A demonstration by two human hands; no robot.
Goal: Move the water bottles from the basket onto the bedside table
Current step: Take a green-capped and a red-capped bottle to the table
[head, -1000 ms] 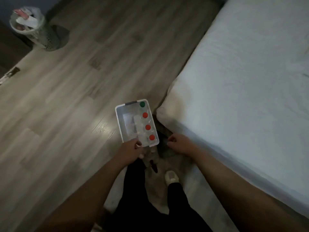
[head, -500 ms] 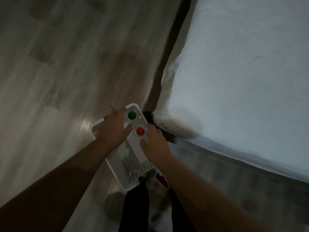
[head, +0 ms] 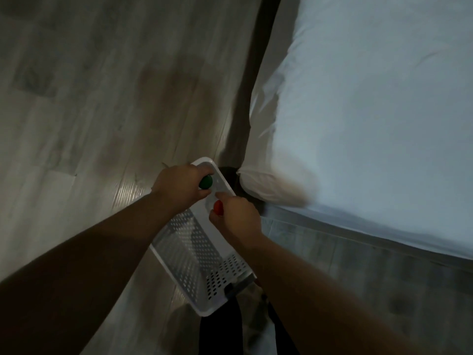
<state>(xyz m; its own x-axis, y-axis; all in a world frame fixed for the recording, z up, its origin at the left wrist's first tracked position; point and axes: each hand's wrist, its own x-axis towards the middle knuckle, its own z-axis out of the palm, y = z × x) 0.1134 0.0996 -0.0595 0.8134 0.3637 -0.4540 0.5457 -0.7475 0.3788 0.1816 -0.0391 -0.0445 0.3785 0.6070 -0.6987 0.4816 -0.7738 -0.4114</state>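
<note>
My left hand [head: 179,187] is closed around the bottle with the green cap [head: 205,182], at the far end of the white basket [head: 194,254]. My right hand [head: 236,219] grasps the bottle with the red cap [head: 218,208], just beside the first one, along the basket's right wall. Both bottles are still inside the basket. The basket stands on the wooden floor [head: 89,111], near the corner of the bed [head: 358,124]. Its near half shows only the perforated bottom.
</note>
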